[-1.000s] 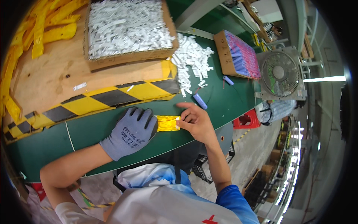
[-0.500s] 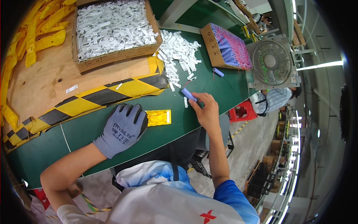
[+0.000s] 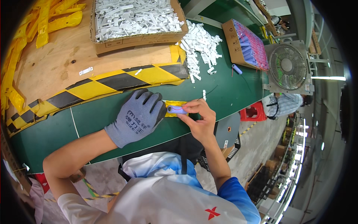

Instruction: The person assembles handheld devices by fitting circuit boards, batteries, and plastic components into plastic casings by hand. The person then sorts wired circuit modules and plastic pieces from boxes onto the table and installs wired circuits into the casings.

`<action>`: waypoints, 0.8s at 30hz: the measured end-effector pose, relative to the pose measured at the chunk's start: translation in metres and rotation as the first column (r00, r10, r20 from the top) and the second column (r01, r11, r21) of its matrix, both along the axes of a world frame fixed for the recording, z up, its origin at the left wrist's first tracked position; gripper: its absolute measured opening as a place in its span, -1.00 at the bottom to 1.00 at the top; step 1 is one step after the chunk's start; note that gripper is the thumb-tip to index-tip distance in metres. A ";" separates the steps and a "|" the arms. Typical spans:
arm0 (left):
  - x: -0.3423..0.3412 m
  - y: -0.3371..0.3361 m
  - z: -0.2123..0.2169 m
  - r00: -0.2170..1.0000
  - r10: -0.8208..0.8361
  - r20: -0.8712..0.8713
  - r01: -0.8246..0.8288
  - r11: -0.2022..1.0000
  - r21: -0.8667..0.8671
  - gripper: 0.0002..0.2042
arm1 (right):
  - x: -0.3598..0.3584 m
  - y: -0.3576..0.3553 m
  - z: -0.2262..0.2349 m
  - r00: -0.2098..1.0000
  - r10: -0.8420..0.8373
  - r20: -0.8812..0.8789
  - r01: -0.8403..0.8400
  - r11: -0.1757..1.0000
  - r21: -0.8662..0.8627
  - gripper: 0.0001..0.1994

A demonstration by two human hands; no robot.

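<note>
My left hand (image 3: 138, 118), in a grey-blue glove with dark fingertips, is closed on one end of a yellow plastic housing (image 3: 172, 103) lying on the green table. With thumb and fingers my bare right hand (image 3: 201, 118) grips a purple cylindrical battery cell (image 3: 175, 109) that has thin wires. The cell lies over the open yellow housing, close to the gloved fingertips; whether it is fully seated I cannot tell. Just beyond my right hand lies a small white plastic strip (image 3: 204, 95). Part of the housing is hidden under the glove.
A carton (image 3: 138, 40) full of white plastic strips stands on a wooden board edged with black-and-yellow tape. Loose white strips (image 3: 201, 46) spill beside it. Farther right are a carton (image 3: 232, 43) of purple cells, a loose cell (image 3: 237, 69) and a fan (image 3: 286, 66). Yellow housings (image 3: 44, 22) lie far left.
My right hand has brought the purple cell left and nearer, from beside the white strip onto the yellow housing. My left hand keeps its hold, and the whole view has shifted slightly.
</note>
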State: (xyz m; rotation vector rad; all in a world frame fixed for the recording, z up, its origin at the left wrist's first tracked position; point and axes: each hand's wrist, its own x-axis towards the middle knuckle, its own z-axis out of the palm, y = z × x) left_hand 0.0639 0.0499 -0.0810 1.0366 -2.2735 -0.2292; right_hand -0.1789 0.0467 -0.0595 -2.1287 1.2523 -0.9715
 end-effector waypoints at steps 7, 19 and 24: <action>0.003 0.002 -0.005 1.000 -0.014 -0.019 0.015 0.999 0.040 -0.60 | 0.007 -0.005 0.001 0.993 -0.041 0.114 0.017 0.979 0.202 -0.76; 0.002 0.003 -0.006 0.997 -0.008 0.074 0.013 0.997 -0.079 -0.72 | 0.012 -0.010 0.001 0.996 0.062 0.065 -0.072 0.985 0.158 -0.74; 0.001 0.009 0.004 0.959 0.018 0.284 -0.023 1.000 0.016 -0.66 | 0.007 -0.019 -0.009 0.987 0.157 0.035 -0.158 0.987 0.039 -0.76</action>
